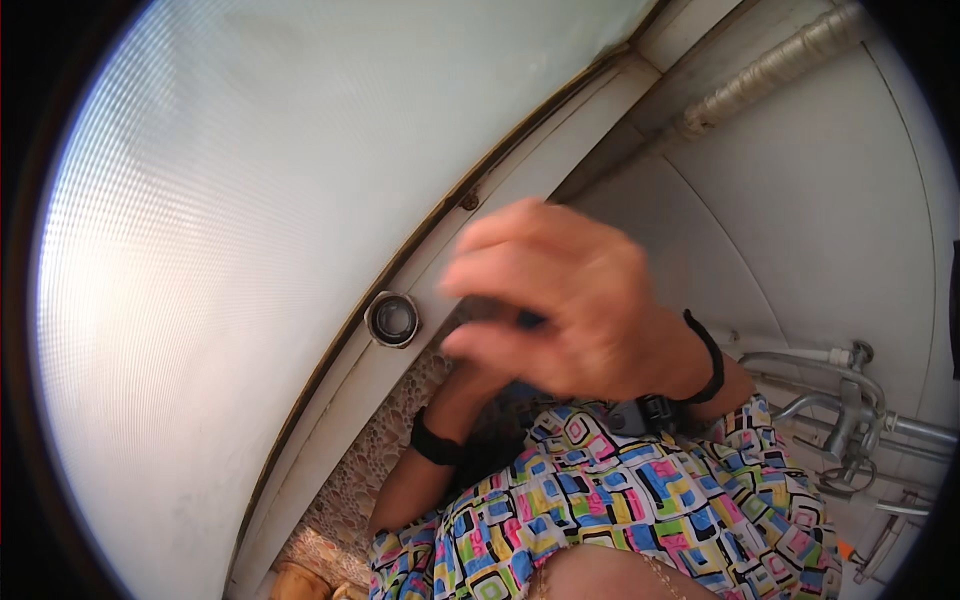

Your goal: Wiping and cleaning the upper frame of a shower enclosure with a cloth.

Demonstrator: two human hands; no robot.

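Observation:
My right hand (555,292) is raised in the middle of the view, blurred by motion. Its fingers curl towards the thumb with a gap between them, and no held thing shows clearly there. A small dark patch appears inside the gap; I cannot tell what it is. Behind it, my left hand (480,375) is mostly hidden, with only its wrist side and the forearm in sight. To the left of my right fingertips, a metal hex nut (373,320) with a dark inner ring sits on a white ledge (330,435).
A ridged translucent pane (247,225) fills the left side. At upper right, a wrapped pipe (780,67) runs along white wall panels (825,202). A metal bath mixer tap (847,412) and pipes stand at right. A pebble-patterned surface (375,457) lies below the ledge.

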